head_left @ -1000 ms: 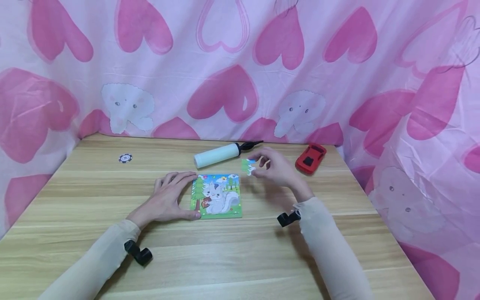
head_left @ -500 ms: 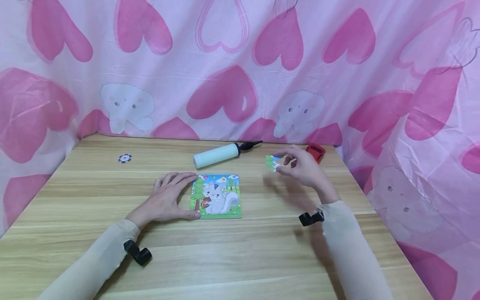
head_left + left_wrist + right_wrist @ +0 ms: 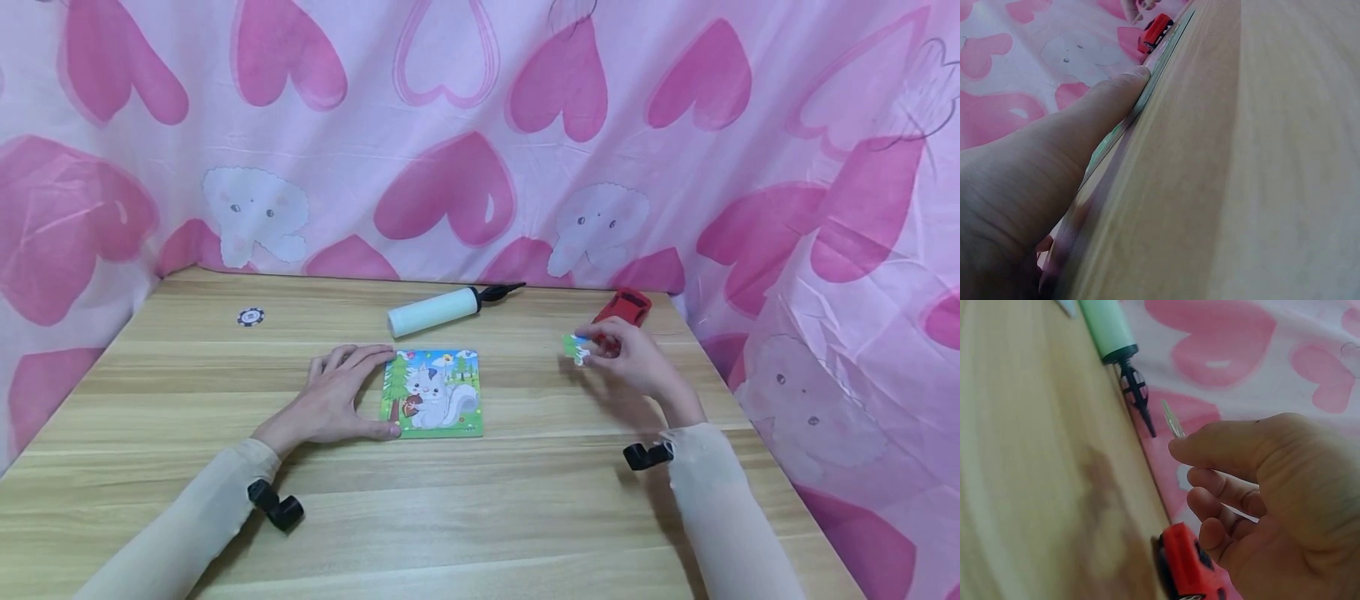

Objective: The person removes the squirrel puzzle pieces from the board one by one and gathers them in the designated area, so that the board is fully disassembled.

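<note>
A square jigsaw puzzle (image 3: 431, 393) with a grey squirrel picture lies flat on the table. My left hand (image 3: 330, 397) holds it along its left side, thumb at the near corner and fingertips at the far corner. The left wrist view shows the thumb (image 3: 1107, 103) lying on the board's edge. Off to the right, my right hand (image 3: 630, 358) pinches a puzzle piece (image 3: 575, 350) in green, white and blue between thumb and fingertips, raised above the table. Edge-on, the piece (image 3: 1172, 419) looks thin in the right wrist view.
Behind the right hand sits a red toy car (image 3: 625, 307), partly covered by it. A pale hand pump (image 3: 433, 311) with a black nozzle lies at the back middle. At the back left is a poker chip (image 3: 251, 317). A pink curtain (image 3: 450, 183) hangs behind the table.
My right hand has moved to the right with the puzzle piece, then back towards me a little, in front of the red car. The left hand and the puzzle have stayed put.
</note>
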Demonstrator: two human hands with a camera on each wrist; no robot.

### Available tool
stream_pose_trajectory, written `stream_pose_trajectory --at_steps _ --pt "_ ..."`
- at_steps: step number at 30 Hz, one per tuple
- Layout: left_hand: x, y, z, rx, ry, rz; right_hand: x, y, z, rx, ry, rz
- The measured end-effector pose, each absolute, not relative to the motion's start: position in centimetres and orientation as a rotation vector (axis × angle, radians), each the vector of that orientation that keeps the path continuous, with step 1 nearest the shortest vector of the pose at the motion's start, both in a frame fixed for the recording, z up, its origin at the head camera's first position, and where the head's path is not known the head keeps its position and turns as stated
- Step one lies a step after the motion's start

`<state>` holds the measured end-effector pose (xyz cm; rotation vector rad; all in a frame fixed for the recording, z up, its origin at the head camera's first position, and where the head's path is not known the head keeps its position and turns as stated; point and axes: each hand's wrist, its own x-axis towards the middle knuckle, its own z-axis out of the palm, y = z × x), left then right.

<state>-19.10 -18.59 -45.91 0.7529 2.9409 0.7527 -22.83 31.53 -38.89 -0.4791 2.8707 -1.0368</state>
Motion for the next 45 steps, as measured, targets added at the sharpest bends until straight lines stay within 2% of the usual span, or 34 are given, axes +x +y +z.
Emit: stream_pose_trajectory --at_steps 10,16,45 --pt "-19.0 -18.5 -45.8 0.750 2.934 0.747 -21.8 32.4 -41.3 -0.325 2.841 -1.009" --pt "-19.0 -18.6 -45.9 0.751 2.937 0.736 -22.1 32.2 -42.2 -0.333 2.868 -0.952" --pt "-19.0 -18.6 -45.7 0.762 2.936 0.759 -22.1 32.1 -42.4 -0.309 2.848 -0.883"
